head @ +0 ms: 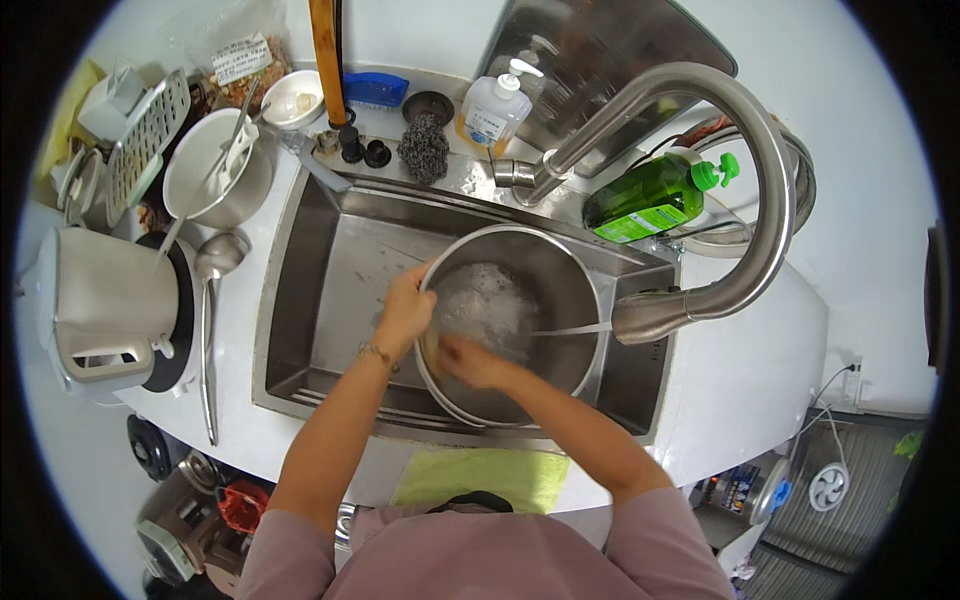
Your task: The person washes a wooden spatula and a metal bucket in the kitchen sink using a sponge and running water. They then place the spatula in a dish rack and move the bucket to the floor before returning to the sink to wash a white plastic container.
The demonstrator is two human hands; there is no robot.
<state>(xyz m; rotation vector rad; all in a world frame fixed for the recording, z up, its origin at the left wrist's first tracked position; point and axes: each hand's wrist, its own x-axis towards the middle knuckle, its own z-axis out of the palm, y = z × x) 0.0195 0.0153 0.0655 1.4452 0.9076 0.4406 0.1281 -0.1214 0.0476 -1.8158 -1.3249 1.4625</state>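
A large round stainless steel pot [555, 277] rests tilted in the right half of the steel sink [352, 247]. My left hand [406, 309] grips its rim on the left side. Inside the pot, my right hand [472, 361] is blurred and presses a yellowish sponge or cloth [430, 349] to the left inner wall. Most of that yellowish piece is hidden by my fingers. From the head of the curved faucet [651, 318], a stream of water [574, 328] runs into the pot. Foamy water [487, 300] churns at its bottom.
Behind the sink stand a hand soap bottle [495, 112], a steel wool scrubber [425, 150], a blue brush [375, 88] and a green pump bottle [649, 196]. On the left are a white pot [217, 169], a ladle [217, 259] and a kettle [112, 277]. A green cloth [480, 476] lies in front.
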